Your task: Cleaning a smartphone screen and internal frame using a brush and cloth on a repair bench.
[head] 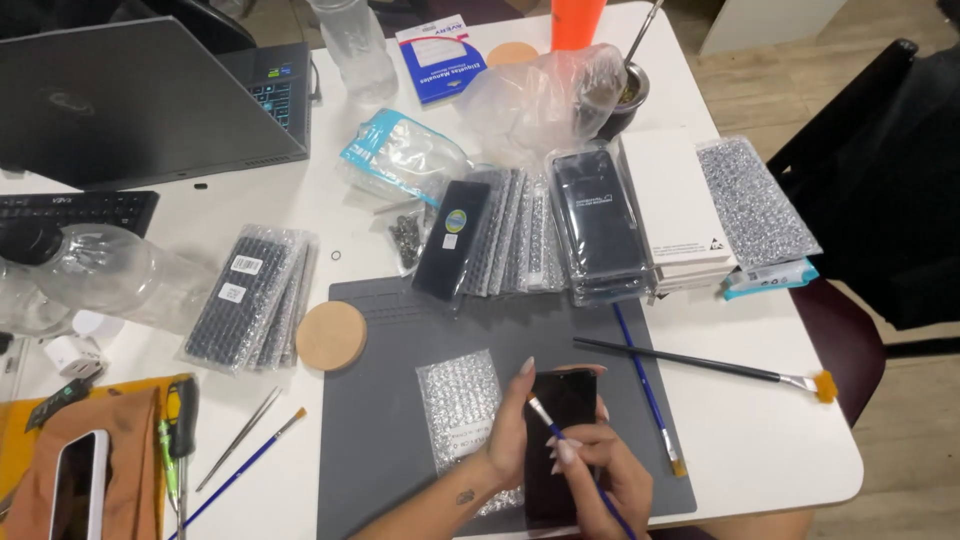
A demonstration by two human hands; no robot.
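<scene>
**A:** What is in hand here?

**B:** A black phone screen (560,440), lying flat on a grey mat (400,320) at the near edge of a white table (760,440). Its long axis runs away from the person, near end toward the body, far end toward the stacked parts.

**A:** And the hands?

**B:** The left hand (512,430) is closed on the screen's left edge, fingers wrapped over the top corner, steadying it. The right hand (600,465) pinches a small blue-handled brush (560,435), bristles resting on the glass near its upper half. Both hands are on the screen; the left lies nearer its far end, the right over its lower middle.

**A:** Around it?

**B:** Just left of the screen, a bubble-wrap pouch (462,410) lies flat on the mat. To the right, a second blue brush (648,390) lies along the mat, and a longer dark brush (700,365) crosses from the mat onto the table. A round cork coaster (331,335) sits at the mat's left corner.

**A:** Farther out?

**B:** A row of wrapped screens (520,240) along the mat's far edge, white boxes (680,210), another wrapped stack (250,295), tweezers (240,437), a laptop (150,95) and plastic bottles (90,275). Wood floor and a dark chair (870,190) show on the right.
</scene>
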